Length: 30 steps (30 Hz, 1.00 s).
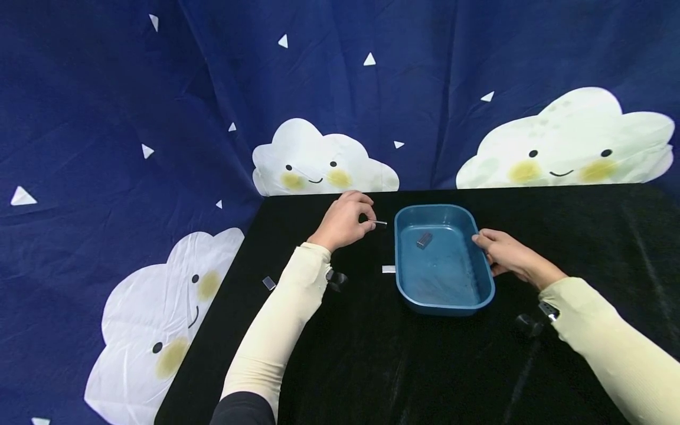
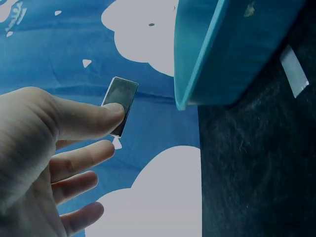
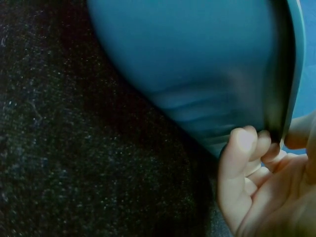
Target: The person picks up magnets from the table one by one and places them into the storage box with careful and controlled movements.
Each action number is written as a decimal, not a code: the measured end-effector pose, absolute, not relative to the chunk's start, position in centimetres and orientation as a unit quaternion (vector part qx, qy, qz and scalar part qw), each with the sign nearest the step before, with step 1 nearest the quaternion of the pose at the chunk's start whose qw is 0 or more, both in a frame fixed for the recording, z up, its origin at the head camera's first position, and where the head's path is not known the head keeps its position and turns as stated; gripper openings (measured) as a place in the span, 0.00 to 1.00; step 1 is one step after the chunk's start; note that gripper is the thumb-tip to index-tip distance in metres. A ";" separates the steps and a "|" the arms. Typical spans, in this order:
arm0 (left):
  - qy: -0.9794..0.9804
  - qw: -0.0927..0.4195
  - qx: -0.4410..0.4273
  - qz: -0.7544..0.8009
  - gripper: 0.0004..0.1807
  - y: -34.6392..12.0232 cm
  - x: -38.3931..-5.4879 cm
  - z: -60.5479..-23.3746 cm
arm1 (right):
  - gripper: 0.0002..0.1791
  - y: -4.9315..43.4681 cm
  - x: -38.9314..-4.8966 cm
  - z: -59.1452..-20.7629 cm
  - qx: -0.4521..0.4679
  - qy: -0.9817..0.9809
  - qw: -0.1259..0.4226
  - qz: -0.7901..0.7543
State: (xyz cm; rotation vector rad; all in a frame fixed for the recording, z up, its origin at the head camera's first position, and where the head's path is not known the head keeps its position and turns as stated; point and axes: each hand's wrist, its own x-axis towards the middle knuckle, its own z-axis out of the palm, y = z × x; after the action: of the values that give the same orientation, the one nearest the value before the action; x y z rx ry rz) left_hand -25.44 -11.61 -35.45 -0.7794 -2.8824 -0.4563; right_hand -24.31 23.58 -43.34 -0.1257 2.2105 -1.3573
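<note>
My left hand point(image 1: 345, 221) is left of the blue plastic tub point(image 1: 445, 309), raised near its far left corner. Between thumb and forefinger it pinches a small flat rectangular piece point(image 2: 127, 91), dark-faced with a bright silvery edge. The other fingers of that hand are spread loosely below. At the tub's right side, my right hand point(image 1: 504, 254) grips the rim, thumb on top and fingers curled under it against the outer wall. Inside the tub lies a small dark rectangular block point(image 1: 424, 240).
Just left of the tub, a pale silvery strip point(image 1: 389, 269) lies on the black cloth-covered table point(image 1: 345, 354). Another small dark rectangular piece point(image 1: 269, 283) lies farther left, beside the left forearm. A blue curtain point(image 1: 329, 77) with white clouds hangs behind and to the left.
</note>
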 end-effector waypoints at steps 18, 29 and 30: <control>-0.943 0.057 -0.286 -0.157 0.06 -8.4 -25.3 -35.3 | 0.17 23.7 -24.2 -43.3 -0.044 0.818 0.267 -0.508; -0.940 0.046 -0.297 -0.165 0.06 -6.3 -25.2 -35.8 | 0.18 23.6 -24.3 -43.4 -0.045 0.824 0.265 -0.499; -0.940 0.044 -0.297 -0.164 0.06 -6.1 -25.2 -35.9 | 0.18 23.6 -24.3 -43.4 -0.046 0.823 0.265 -0.499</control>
State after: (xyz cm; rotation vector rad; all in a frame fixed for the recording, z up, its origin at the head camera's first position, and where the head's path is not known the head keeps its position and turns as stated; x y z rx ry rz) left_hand -25.19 -6.07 -35.85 -0.9065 -2.8715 -0.5011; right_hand -24.29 23.56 -43.36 -0.1253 2.2241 -1.3490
